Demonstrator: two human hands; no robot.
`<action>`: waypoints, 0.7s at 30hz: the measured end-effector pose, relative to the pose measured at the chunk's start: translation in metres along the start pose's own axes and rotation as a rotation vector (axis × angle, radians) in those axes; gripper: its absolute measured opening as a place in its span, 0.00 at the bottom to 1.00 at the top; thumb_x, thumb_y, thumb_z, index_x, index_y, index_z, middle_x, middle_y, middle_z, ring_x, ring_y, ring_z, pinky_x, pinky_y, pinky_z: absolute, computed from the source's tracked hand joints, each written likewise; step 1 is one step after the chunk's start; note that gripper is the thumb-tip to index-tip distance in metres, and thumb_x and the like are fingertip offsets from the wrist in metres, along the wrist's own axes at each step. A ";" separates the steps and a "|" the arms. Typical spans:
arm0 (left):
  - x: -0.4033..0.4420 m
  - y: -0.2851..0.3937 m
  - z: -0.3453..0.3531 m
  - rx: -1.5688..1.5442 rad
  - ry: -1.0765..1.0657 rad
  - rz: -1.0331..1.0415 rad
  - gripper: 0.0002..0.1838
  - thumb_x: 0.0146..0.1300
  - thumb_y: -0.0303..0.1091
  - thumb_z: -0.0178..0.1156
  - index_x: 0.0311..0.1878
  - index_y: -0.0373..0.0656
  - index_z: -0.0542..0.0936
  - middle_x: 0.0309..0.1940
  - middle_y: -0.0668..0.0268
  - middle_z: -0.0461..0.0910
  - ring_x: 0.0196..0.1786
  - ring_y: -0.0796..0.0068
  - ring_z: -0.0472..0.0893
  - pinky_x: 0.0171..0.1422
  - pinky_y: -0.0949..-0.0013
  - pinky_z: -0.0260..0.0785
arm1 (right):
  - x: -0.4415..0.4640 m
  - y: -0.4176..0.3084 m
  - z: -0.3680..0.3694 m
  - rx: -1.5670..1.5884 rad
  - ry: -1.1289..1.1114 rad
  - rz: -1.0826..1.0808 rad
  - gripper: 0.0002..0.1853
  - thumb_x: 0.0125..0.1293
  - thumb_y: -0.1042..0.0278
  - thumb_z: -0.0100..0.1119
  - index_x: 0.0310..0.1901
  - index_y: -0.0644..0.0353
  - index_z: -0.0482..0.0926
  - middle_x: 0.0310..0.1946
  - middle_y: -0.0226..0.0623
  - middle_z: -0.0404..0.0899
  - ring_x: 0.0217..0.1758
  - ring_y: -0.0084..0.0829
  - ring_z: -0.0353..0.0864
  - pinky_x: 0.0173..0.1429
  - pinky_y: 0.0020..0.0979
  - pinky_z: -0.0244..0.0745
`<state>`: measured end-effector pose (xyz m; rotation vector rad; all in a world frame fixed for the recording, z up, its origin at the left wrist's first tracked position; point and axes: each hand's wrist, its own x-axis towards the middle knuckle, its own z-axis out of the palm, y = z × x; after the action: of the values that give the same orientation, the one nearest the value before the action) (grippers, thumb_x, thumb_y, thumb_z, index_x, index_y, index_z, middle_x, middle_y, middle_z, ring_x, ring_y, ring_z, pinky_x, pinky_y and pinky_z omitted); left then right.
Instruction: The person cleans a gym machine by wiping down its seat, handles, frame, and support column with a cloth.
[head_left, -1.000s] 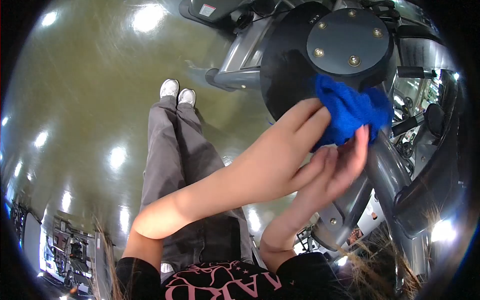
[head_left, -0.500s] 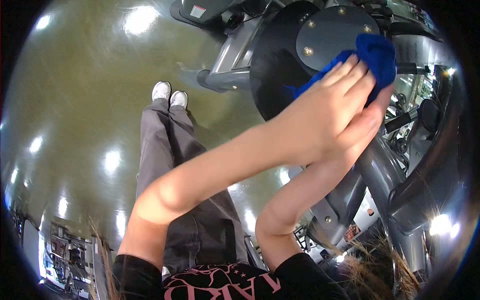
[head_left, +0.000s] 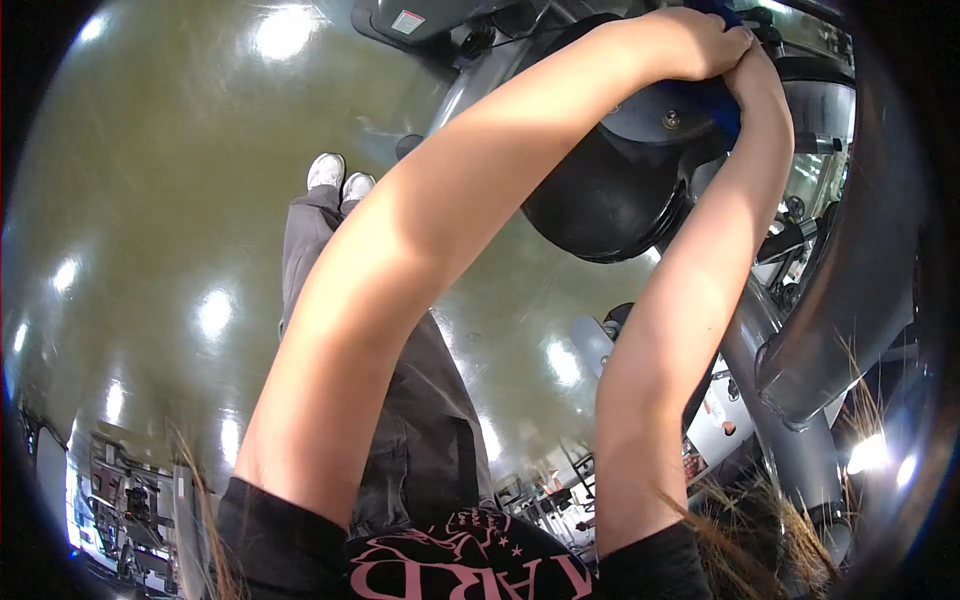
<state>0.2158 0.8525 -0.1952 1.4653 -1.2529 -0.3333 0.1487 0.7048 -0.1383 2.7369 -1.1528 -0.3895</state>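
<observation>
A blue cloth [head_left: 727,112] lies against a dark grey round plate with bolts [head_left: 655,122] on a gym machine, at the upper right. My left hand [head_left: 695,42] is closed at the cloth's top end, with its fingers curled and partly out of sight. Close beside it, my right hand [head_left: 745,62] is also on the cloth, mostly hidden by the angle of my forearm. The hands meet at the fingers. Below the plate bulges a black rounded disc [head_left: 600,215], partly covered by my left forearm.
Thick grey machine tubes [head_left: 850,270] rise along the right side. A machine part with a label [head_left: 420,22] stands at the top. My shoes [head_left: 327,172] are on the shiny greenish floor [head_left: 180,220]. More gym equipment [head_left: 130,510] shows at the lower left, and a person [head_left: 722,420] is small at the lower right.
Both hands have moved up and away from me with the blue cloth, across the round plate to its far side. My arms are more stretched out, and the black disc's lower part now shows.
</observation>
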 end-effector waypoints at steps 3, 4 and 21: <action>0.000 -0.007 0.004 -0.105 0.056 -0.046 0.17 0.68 0.32 0.38 0.52 0.33 0.70 0.45 0.43 0.74 0.48 0.46 0.75 0.52 0.55 0.68 | -0.006 -0.015 -0.003 0.025 -0.049 0.021 0.20 0.61 0.59 0.48 0.55 0.55 0.70 0.53 0.50 0.73 0.56 0.51 0.72 0.56 0.41 0.67; -0.005 -0.005 0.006 -0.117 0.147 -0.009 0.17 0.67 0.34 0.39 0.50 0.37 0.72 0.43 0.44 0.75 0.47 0.46 0.76 0.51 0.54 0.68 | -0.024 -0.038 -0.013 -0.039 -0.025 0.057 0.20 0.61 0.59 0.48 0.55 0.55 0.70 0.54 0.50 0.73 0.56 0.52 0.72 0.56 0.41 0.67; -0.117 0.086 0.003 -0.553 0.391 -0.184 0.18 0.63 0.32 0.46 0.52 0.28 0.67 0.49 0.46 0.70 0.55 0.46 0.68 0.61 0.56 0.60 | -0.177 -0.082 -0.003 0.239 0.451 -0.144 0.26 0.64 0.68 0.44 0.65 0.55 0.59 0.65 0.59 0.54 0.69 0.50 0.56 0.67 0.39 0.58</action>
<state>0.1242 0.9628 -0.1719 1.0954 -0.6427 -0.4494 0.0871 0.8891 -0.1229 2.8941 -0.9340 0.3619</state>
